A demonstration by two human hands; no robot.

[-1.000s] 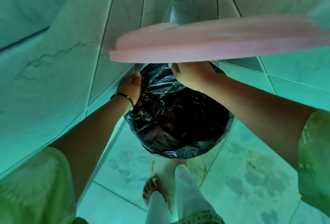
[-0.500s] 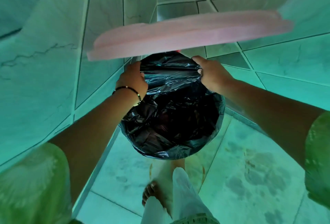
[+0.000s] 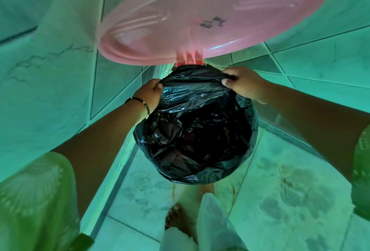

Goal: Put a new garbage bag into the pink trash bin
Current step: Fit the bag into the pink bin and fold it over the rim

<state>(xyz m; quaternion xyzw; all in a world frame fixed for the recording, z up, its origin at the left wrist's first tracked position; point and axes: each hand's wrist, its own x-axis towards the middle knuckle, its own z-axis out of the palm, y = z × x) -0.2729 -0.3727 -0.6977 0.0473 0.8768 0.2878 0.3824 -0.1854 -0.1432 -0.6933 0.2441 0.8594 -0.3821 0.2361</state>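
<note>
Lid (image 3: 210, 16) risen; hands (image 3: 149, 95) pinch bag (image 3: 196, 134).

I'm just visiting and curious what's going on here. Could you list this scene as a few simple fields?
bin lid: pink lid, raised open behind the bin
bag: black garbage bag, draped over the bin's rim, mouth open
left hand: left hand gripping the bag's far left edge
right hand: right hand pinching the bag's far right edge
floor: tiled floor, a bare foot near the bin

A tiled corner in a home, probably a bathroom or wash area.
Glazed wall tiles (image 3: 50, 94) meet a stained tiled floor (image 3: 290, 200); a bare foot (image 3: 176, 218) stands beside the lidded pink trash bin (image 3: 200, 16).
</note>
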